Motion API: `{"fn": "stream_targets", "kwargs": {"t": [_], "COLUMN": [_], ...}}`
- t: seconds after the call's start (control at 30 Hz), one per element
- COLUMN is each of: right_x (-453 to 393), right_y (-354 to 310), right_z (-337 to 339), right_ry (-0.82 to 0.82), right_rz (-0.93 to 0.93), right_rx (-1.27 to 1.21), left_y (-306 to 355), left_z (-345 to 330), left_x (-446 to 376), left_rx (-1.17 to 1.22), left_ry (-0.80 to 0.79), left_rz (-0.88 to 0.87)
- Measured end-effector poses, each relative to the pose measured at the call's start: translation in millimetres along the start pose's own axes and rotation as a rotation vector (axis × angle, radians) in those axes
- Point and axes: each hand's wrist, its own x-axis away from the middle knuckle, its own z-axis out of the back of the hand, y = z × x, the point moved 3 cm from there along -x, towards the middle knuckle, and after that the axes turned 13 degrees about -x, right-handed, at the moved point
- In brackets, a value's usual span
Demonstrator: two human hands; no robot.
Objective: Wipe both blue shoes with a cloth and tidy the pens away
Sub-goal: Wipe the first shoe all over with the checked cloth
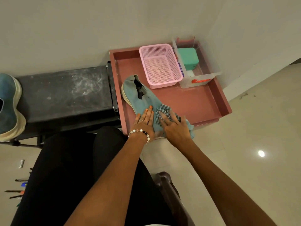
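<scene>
Head view: blue shoe (138,93) lies in maroon tray (203,103); left hand (145,121) flat, steadying its toe; right hand (175,128) presses striped cloth (164,111), fingers straight. Soft knit upper, likely light; brace by sole.

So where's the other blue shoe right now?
The second blue shoe sits at the far left edge of the head view, on the dark bench, well apart from the pink tray where the first shoe is being wiped.
</scene>
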Motion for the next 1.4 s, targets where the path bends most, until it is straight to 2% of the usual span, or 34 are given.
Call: {"fn": "stream_targets", "kwargs": {"t": [0.17,0.4,0.63,0.8,0.9,1.0,1.13,1.3,1.4], "right_x": [38,-14,39,6,-1,24,40,-5,3], "right_y": [5,-4,11,4,-9,1,14,-15,-7], "right_z": [-4,6,-9,2,-4,-11,-9,-9,-10], "right_ry": [-0.004,-0.012,0.082,0.031,0.037,0.031,0.148,0.050,0.030], "right_rz": [0.017,0.016,0.060,-0.009,-0.064,-0.002,0.004,-0.124,-0.038], "right_rx": [-0.137,0.004,-0.061,0.042,-0.054,-0.113,0.029,-0.098,-0.147], "left_y": [1,-1,-1,-1,-2,-2,0,-1,-1], "left_z": [-1,5,3,5,8,7,5,3,5], "left_x": [0,1,1,1,2,1,1,-2,-1], "left_rx": [-0.010,-0.009,-0.006,-0.009,-0.034,0.000,0.005,-0.042,-0.021], "left_ry": [0.005,-0.001,-0.028,-0.045,-0.046,-0.060,-0.055,-0.027,-0.060], "left_rz": [0.024,0.003,0.001,-0.008,-0.010,-0.012,0.007,0.018,-0.001]}}
